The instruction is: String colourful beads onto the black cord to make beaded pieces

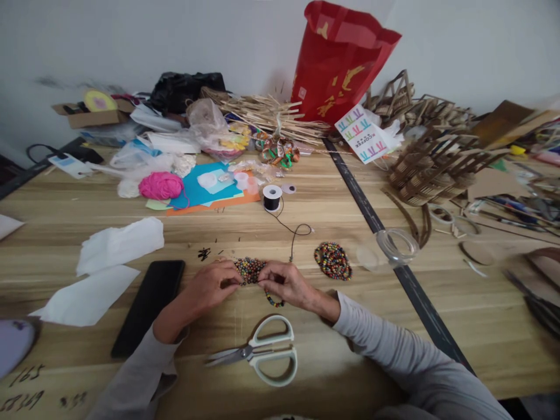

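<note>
A small pile of loose multicoloured beads (249, 270) lies on the table between my two hands. My left hand (212, 286) rests at the pile's left side, thumb and forefinger pinched at its edge; whatever is between them is too small to make out. On the right side, my right hand (286, 284) pinches a beaded string, and a short curve of threaded beads (274, 300) hangs out below the fingers. Black cord (292, 239) runs from behind this hand up to a white spool (272, 198). The pinched end is mostly hidden.
Close in front lie scissors (266, 352) with pale handles. A black phone (149, 306) and white paper (120, 245) are left; coiled bead strands (333, 261) and clear rings (397, 246) are right. Pink yarn (161, 185), a red bag (336, 64) and small woven baskets (431, 169) stand farther back.
</note>
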Motion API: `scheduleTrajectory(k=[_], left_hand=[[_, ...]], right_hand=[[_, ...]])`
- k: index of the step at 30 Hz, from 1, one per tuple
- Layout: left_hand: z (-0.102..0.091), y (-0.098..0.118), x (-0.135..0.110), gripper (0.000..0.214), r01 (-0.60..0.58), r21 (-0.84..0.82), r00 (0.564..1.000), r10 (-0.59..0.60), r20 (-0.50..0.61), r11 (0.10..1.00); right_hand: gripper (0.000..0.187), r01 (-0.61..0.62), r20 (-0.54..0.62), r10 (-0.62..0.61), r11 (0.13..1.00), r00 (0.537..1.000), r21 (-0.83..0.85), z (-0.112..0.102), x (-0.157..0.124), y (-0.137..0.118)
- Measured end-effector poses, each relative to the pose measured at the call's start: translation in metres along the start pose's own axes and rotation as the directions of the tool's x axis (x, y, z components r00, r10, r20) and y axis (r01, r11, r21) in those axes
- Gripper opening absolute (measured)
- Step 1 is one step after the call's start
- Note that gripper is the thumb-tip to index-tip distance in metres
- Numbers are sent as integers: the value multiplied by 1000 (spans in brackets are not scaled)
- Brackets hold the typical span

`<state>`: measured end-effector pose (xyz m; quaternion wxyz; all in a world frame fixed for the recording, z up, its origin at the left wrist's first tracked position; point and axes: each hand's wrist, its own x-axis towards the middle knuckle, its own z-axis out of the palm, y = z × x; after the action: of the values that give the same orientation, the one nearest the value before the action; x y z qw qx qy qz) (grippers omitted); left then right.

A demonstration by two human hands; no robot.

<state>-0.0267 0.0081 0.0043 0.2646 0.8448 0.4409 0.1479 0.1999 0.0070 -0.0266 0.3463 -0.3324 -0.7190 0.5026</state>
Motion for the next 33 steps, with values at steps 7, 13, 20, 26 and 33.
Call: scheduleTrajectory(k=[7, 13, 20, 26, 33], left_hand=[[10, -5, -1, 17, -70, 95, 997, 72, -19, 993], [6, 2, 1, 14, -28, -72, 991, 18, -136, 997], [11, 12, 4, 7, 18, -357, 980, -87, -179, 934], [18, 15, 6, 7, 84, -546, 975, -183, -129, 834], [20, 15, 7, 6, 137, -601, 966, -242, -96, 788]], right_hand=[[15, 50, 6, -50, 998, 999, -43, -2, 1, -2], [17, 44, 8, -44, 998, 999, -34, -2, 3, -5], [24, -33, -13, 34, 996, 999, 87, 0, 4, -5], [22, -32, 14, 31, 992, 999, 123, 2, 3, -6], [18, -54, -8, 56, 991, 998, 125, 3, 1, -3]])
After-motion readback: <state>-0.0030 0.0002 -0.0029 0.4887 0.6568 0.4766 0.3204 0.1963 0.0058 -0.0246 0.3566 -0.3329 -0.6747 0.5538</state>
